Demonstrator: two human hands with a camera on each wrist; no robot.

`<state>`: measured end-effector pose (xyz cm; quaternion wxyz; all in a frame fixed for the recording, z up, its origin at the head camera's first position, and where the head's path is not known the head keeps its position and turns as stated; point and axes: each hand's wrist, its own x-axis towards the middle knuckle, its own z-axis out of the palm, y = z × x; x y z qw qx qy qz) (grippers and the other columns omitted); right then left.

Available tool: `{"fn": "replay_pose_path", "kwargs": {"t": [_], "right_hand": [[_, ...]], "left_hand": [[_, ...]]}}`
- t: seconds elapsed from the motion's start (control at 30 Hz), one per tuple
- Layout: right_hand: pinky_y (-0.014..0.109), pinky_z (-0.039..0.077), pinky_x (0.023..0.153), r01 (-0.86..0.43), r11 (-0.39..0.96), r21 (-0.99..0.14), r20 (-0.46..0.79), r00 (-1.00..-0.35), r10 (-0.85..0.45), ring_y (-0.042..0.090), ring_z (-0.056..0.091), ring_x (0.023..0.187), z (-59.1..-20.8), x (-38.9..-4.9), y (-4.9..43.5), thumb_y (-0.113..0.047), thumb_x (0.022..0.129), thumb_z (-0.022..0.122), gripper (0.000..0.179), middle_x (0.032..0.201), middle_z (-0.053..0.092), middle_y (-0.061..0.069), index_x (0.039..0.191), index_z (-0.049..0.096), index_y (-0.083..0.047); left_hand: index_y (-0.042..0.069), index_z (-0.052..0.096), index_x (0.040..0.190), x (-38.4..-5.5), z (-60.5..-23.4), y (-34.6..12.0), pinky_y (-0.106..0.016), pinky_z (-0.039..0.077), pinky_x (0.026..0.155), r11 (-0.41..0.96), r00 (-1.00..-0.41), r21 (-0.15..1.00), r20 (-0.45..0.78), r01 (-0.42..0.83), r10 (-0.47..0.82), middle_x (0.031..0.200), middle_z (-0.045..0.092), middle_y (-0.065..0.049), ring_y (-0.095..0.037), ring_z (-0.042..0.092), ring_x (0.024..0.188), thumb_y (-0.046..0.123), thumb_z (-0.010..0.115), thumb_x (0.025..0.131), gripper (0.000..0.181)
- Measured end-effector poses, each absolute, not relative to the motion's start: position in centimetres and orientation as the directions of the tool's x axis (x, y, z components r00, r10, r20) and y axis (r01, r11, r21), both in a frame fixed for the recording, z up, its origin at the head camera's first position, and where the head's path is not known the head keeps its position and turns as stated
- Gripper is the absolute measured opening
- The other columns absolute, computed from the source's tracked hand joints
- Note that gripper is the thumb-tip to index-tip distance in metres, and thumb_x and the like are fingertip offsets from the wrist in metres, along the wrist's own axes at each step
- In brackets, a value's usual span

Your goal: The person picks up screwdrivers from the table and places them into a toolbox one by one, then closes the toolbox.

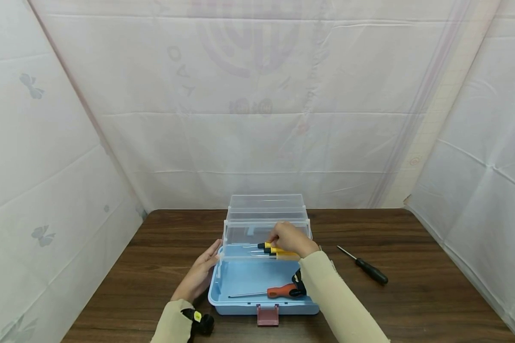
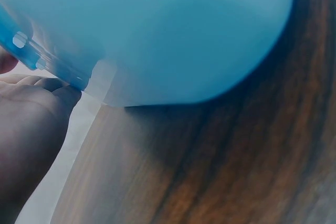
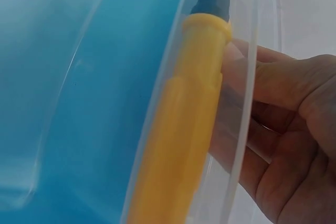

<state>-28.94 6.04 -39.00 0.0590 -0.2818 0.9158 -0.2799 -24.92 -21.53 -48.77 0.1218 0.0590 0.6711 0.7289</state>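
A light blue toolbox stands with its clear lid raised behind it. My left hand rests against the box's left side, fingers mostly straight. At the clear tray near the back, my right hand has its fingertips at the handle of a yellow-handled screwdriver, pinching it. Other yellow-handled screwdrivers lie alongside, partly under the hand. The right wrist view shows one yellow handle up close, curled fingers behind it. A red-handled screwdriver lies in the box bottom; the right wrist's camera overlaps its end.
On the wooden table, right of the box, lies a black-handled screwdriver. A pinkish latch hangs at the box front. White sheeting encloses the table's back and sides.
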Motion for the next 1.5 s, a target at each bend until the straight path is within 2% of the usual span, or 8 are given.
{"fn": "replay_pose_path", "kwargs": {"t": [0.47, 0.8, 1.27, 1.5], "right_hand": [[0.038, 0.056, 0.081, -0.434, 0.701, -0.566, -0.013, -0.845, -0.535, 0.016, 0.061, 0.081, -38.9, -29.0, 6.3, 0.0, 0.091, 0.059, 0.019, 0.1, 0.073, 0.01, 0.095, 0.077, -0.004], [0.036, 0.056, 0.08, -0.45, 0.683, -0.576, 0.015, -0.841, -0.541, 0.015, 0.058, 0.077, -39.1, -29.2, 6.6, -0.001, 0.091, 0.06, 0.017, 0.096, 0.073, 0.007, 0.094, 0.076, -0.005], [0.037, 0.056, 0.085, -0.447, 0.664, -0.599, 0.032, -0.842, -0.539, 0.019, 0.067, 0.091, -38.7, -29.2, 7.3, -0.003, 0.091, 0.061, 0.018, 0.104, 0.072, 0.011, 0.104, 0.074, -0.002], [0.034, 0.056, 0.082, -0.434, 0.685, -0.585, 0.043, -0.86, -0.508, 0.014, 0.061, 0.083, -38.3, -28.9, 8.2, -0.006, 0.09, 0.064, 0.015, 0.097, 0.071, 0.005, 0.1, 0.074, -0.006]], "left_hand": [[0.004, 0.005, 0.154, -24.9, -48.7, -21.5, -0.052, 0.008, 0.118, -0.062, -0.963, 0.994, -0.074, -0.094, 0.26, 0.162, 0.0, -0.014, -0.034, 0.001, 0.149, 0.013, 0.037, 0.103, 0.061], [0.005, 0.005, 0.155, -24.9, -48.7, -21.5, -0.053, 0.009, 0.117, -0.052, -0.963, 0.995, -0.073, -0.09, 0.258, 0.163, 0.0, -0.013, -0.034, 0.001, 0.149, 0.014, 0.035, 0.103, 0.06], [0.005, 0.005, 0.155, -24.8, -48.8, -21.6, -0.054, 0.008, 0.117, -0.053, -0.966, 0.995, -0.073, -0.089, 0.249, 0.163, 0.0, -0.013, -0.035, 0.001, 0.149, 0.014, 0.035, 0.103, 0.06], [0.004, 0.005, 0.154, -24.8, -48.9, -21.2, -0.055, 0.009, 0.117, -0.069, -0.963, 0.993, -0.074, -0.094, 0.258, 0.162, 0.0, -0.014, -0.035, 0.001, 0.149, 0.013, 0.037, 0.103, 0.061]]}}
